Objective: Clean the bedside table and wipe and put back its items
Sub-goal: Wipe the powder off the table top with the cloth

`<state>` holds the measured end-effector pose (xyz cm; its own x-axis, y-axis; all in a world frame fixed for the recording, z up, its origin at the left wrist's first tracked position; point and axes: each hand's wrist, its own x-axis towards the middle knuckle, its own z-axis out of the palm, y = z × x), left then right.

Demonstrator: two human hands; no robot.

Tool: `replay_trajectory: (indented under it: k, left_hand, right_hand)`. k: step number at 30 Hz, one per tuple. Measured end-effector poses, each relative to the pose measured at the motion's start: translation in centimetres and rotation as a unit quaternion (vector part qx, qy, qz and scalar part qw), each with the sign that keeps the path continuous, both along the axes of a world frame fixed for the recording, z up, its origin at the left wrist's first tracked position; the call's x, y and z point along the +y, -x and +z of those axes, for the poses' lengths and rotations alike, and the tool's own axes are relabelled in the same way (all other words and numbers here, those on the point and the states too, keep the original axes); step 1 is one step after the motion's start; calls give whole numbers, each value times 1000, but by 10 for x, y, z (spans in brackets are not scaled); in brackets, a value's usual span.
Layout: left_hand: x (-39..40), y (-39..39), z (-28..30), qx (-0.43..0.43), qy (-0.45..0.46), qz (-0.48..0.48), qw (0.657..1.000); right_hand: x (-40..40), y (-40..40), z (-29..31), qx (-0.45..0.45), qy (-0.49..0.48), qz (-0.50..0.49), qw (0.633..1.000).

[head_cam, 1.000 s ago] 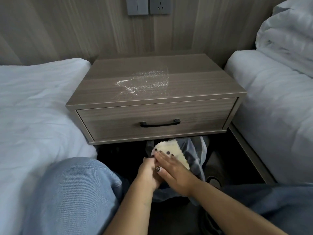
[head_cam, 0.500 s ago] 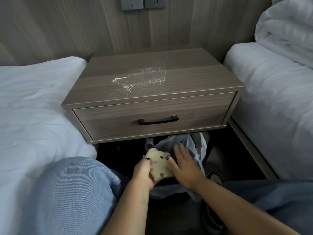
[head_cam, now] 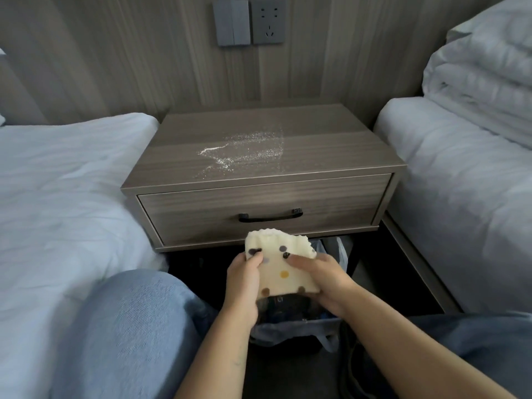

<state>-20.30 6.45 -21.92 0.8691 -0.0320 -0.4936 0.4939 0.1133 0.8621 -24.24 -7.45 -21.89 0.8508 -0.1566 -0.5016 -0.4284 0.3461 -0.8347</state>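
both hands hold the dotted cloth (head_cam: 280,267) low in front of the table (head_cam: 339,156), above the bin (head_cam: 296,326): left hand (head_cam: 244,279) grips its left edge, right hand (head_cam: 325,279) pinches the right. fold it flat, then sweep the white powder (head_cam: 247,149) toward the near edge in one direction.

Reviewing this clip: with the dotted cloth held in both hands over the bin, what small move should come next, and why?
Probably lift the cream polka-dot cloth up onto the grey wood-grain bedside table and start wiping. The left hand and right hand both grip the cloth above the bag-lined waste bin, while scattered white powder lies unwiped on the tabletop.
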Motion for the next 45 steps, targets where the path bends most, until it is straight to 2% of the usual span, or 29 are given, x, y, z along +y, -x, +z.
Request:
replay_trajectory:
  k: [2, 4, 7, 9, 11, 12, 15, 17, 19, 21, 23, 25, 28, 29, 31, 33, 36, 39, 41, 45]
  left_hand:
    - [6, 5, 12, -81, -54, 0, 995]
    - [10, 10, 25, -129, -68, -2, 989]
    - [10, 17, 40, -140, -54, -21, 988]
    - [10, 18, 51, -132, -27, -37, 990]
    - [10, 15, 65, -126, 2, -51, 991]
    - [11, 13, 74, -131, 16, -60, 989]
    - [16, 0, 97, -178, 24, -83, 980]
    - [19, -8, 111, -198, 37, -101, 974]
    - [21, -17, 124, -197, 90, -136, 967]
    - [22, -26, 135, -182, 155, -173, 955]
    - [22, -36, 139, -177, 177, -194, 948]
    - [22, -46, 135, -192, 139, -195, 952]
    - [22, -58, 121, -227, -33, -174, 958]
    - [23, -62, 116, -233, -104, -184, 949]
    - [25, -67, 108, -230, -236, -249, 911]
    - [25, -69, 107, -213, -306, -306, 876]
    - [27, -76, 109, -185, -304, -286, 890]
    - [28, -83, 109, -192, -316, -243, 897]
    - [28, -82, 111, -197, -316, -236, 897]
    - [27, -80, 112, -178, -308, -235, 904]
  right_hand:
    - [0, 7, 19, -35, 79, -7, 996]
    - [1, 11, 35, -72, 239, -36, 968]
    - [5, 13, 48, -120, 480, -72, 866]
    - [11, 17, 56, -201, 541, -79, 813]
    - [17, 21, 64, -275, 534, -68, 797]
    - [19, 22, 70, -288, 515, -62, 805]
    - [19, 19, 90, -274, 395, -45, 876]
    - [17, 14, 105, -271, 343, -23, 899]
    - [15, 8, 120, -258, 395, -3, 882]
    - [9, -3, 135, -244, 493, -13, 835]
    - [0, -17, 151, -249, 539, -37, 804]
    - [-12, -34, 167, -251, 566, -56, 783]
    - [-45, -81, 185, -214, 605, -91, 762]
    - [-58, -101, 189, -192, 640, -96, 738]
    - [-83, -142, 190, -125, 701, -92, 696]
    - [-102, -179, 183, -49, 720, -59, 690]
    - [-120, -224, 161, 39, 739, 26, 672]
    - [-120, -258, 152, 95, 749, 48, 654]
    - [-113, -276, 156, 99, 752, 73, 648]
    - [-94, -307, 158, 28, 743, 153, 652]
